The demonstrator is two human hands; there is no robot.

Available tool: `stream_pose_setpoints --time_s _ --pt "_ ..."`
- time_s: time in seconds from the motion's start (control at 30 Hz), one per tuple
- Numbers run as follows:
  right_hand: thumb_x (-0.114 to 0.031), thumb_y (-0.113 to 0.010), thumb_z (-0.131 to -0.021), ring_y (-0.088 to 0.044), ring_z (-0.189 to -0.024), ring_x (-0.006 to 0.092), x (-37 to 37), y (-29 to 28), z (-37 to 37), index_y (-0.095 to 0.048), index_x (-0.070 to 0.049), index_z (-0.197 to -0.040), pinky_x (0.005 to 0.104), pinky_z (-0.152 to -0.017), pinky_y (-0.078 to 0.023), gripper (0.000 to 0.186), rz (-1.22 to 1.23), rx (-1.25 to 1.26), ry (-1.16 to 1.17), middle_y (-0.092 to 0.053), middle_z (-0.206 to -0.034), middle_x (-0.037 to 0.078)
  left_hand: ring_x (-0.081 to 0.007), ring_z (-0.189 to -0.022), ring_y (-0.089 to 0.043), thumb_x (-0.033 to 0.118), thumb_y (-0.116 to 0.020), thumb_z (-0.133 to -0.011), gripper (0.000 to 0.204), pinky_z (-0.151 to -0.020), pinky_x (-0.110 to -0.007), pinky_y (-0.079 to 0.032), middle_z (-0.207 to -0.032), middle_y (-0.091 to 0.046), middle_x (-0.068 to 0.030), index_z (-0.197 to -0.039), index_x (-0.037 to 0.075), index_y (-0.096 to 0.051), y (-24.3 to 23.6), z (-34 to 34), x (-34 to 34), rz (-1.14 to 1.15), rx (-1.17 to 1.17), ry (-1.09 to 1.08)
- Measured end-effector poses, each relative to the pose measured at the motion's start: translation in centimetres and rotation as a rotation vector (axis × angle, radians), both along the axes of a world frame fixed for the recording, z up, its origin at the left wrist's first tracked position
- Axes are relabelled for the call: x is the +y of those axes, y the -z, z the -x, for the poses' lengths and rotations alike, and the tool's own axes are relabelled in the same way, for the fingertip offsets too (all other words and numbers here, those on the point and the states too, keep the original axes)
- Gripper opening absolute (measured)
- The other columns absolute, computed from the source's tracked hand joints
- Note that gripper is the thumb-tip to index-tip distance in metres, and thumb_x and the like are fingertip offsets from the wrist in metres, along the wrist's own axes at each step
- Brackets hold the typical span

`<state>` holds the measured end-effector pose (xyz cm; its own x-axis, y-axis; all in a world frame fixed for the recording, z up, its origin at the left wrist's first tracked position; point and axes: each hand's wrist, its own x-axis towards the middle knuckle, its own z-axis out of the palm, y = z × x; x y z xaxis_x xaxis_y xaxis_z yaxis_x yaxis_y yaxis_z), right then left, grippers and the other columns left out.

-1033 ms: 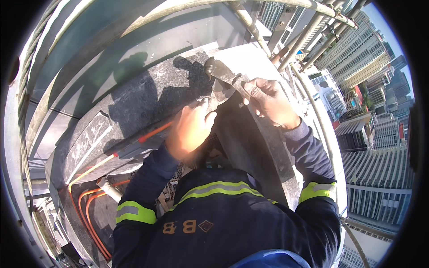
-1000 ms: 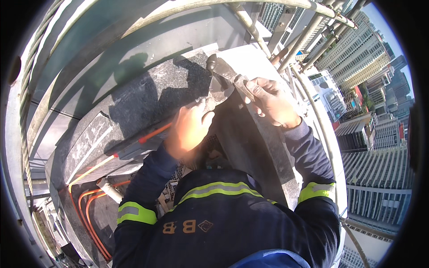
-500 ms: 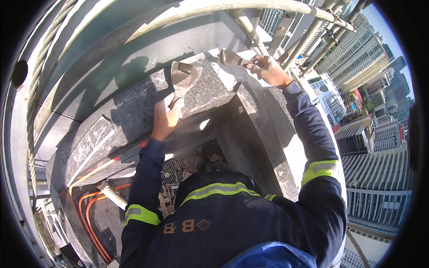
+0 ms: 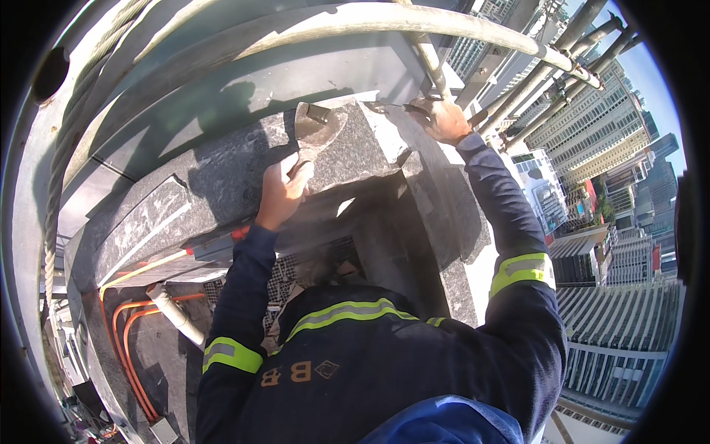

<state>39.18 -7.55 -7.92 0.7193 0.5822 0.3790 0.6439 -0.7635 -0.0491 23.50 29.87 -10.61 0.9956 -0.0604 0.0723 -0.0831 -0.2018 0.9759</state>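
Note:
My left hand (image 4: pixel 283 191) is closed round the handle of a trowel (image 4: pixel 316 127), its broad grey blade over the speckled grey stone ledge (image 4: pixel 244 152). Some greyish material seems to lie on that blade. At the corner of the ledge, my right hand (image 4: pixel 445 120) is closed on a smaller trowel-like tool (image 4: pixel 418 112), mostly hidden by the fingers. A whitish patch (image 4: pixel 384 137) shows on the stone beside its end. Both arms reach forward in dark blue sleeves with reflective bands.
Metal tubes (image 4: pixel 399 20) curve across the far side, and a wire rope (image 4: pixel 70 140) runs down the left. Below the ledge is a dark recess with a grid (image 4: pixel 336 251). Orange pipes (image 4: pixel 122 340) lie at lower left. A steep drop to buildings (image 4: pixel 614 303) opens on the right.
My right hand has moved a little down and toward the stone corner, and its tool's blade now shows less. My left hand still holds the trowel; the whole view has shifted slightly.

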Motion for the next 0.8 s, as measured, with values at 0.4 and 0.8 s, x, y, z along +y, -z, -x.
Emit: stream_pose_setpoints --time_s 0.4,0.8 --pt "-0.03 -0.068 -0.091 -0.068 -0.09 0.0345 1.2 -3.8 1.0 -0.074 -0.016 -0.118 0.0444 -0.083 -0.053 0.031 0.273 0.283 0.126 -0.072 -0.098 0.017 -0.0073 -0.056 -0.056 0.017 -0.063 -0.097 0.024 -0.048 -0.025 -0.043 -0.072 -0.062 -0.0026 -0.104 -0.007 -0.065 -0.4 0.3 -0.1 0.04 0.0 0.005" --pt "-0.018 -0.067 -0.092 -0.068 -0.094 0.0328 -0.6 -2.3 -5.3 -0.073 -0.01 -0.118 0.0402 -0.084 -0.052 0.028 -0.085 0.261 -0.05 -0.074 -0.103 0.018 -0.0073 -0.052 -0.052 0.021 -0.064 -0.096 0.029 -0.048 -0.027 -0.043 -0.062 -0.058 -0.0019 -0.103 -0.007 -0.067 -0.3 0.1 -0.3 0.067 0.0 -0.008"
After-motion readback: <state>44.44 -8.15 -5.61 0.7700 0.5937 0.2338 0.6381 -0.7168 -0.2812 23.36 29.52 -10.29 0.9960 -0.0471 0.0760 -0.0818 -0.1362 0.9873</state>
